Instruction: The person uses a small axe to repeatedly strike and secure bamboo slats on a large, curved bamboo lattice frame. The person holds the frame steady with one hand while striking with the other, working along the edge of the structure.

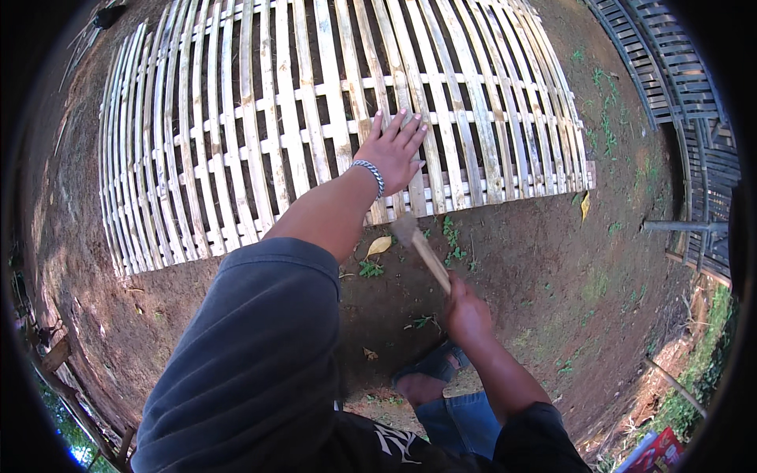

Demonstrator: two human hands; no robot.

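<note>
A large lattice panel of pale bamboo slats (pixel 288 142) lies over the ground in front of me. My left hand (pixel 390 154) rests flat on the slats near the panel's near edge, fingers stretched out, a chain bracelet on its wrist. In my right hand (pixel 467 311) is a hammer (pixel 430 260), gripped by its wooden handle. The blocky grey hammer head touches or nearly touches the near ends of the slats, just below my left hand; I cannot tell which.
Brown soil (pixel 544 276) with small green weeds surrounds the panel. A yellow leaf (pixel 379 246) lies by its near edge. At the right stands a dark slatted bamboo structure (pixel 706 158) with a protruding pole (pixel 684 226). A red package (pixel 661 451) is at lower right.
</note>
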